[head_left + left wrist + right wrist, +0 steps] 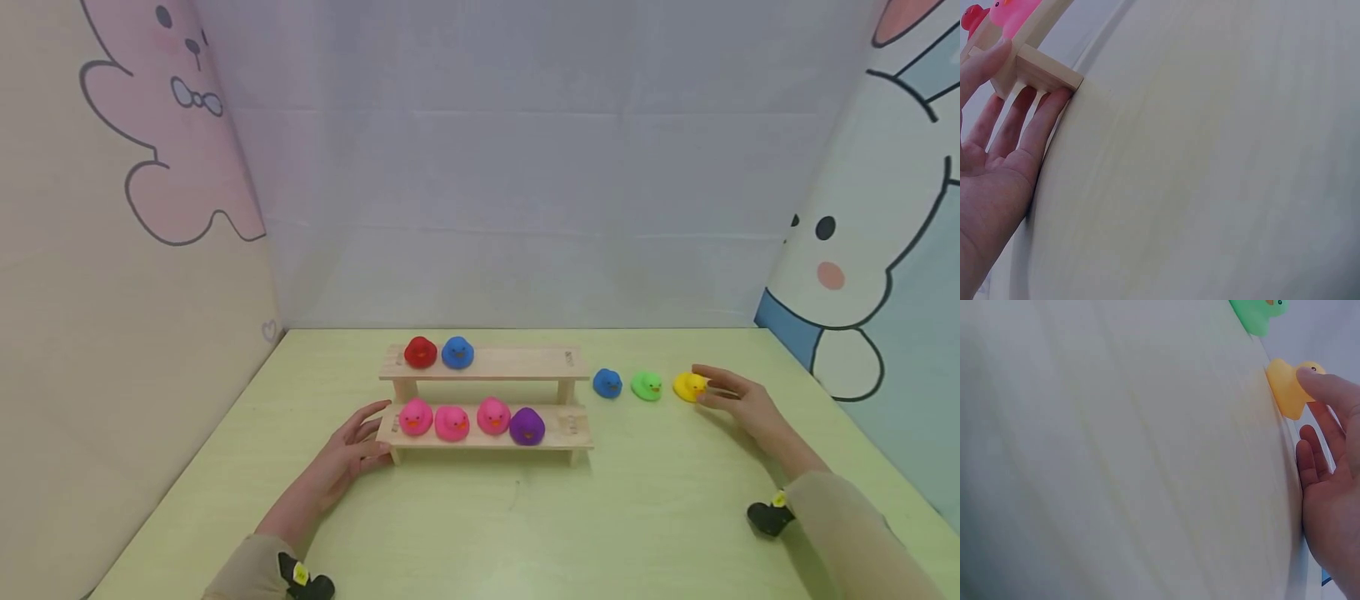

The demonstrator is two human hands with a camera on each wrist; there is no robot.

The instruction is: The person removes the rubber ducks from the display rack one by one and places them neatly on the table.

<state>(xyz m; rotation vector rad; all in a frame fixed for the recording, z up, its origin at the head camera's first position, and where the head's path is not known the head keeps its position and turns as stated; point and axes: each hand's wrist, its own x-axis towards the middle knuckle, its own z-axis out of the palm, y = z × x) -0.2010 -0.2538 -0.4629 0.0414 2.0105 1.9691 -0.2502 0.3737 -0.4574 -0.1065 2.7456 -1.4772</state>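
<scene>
Table (637, 517) pale yellow-green; backdrop (525, 208) grey; rabbit print (862, 250) upper right. Left hand (347, 452): fingers spread, touching rack (517, 362), centre. Right hand (750, 406): thumb and finger pinching duck (686, 387), right of centre.

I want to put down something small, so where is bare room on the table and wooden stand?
Free: the tabletop before the lower step, between left sleeve and right sleeve; upper step, right of its blue duck. Crowded: lower step, except its right end, under three pink ducks and one purple duck.
</scene>
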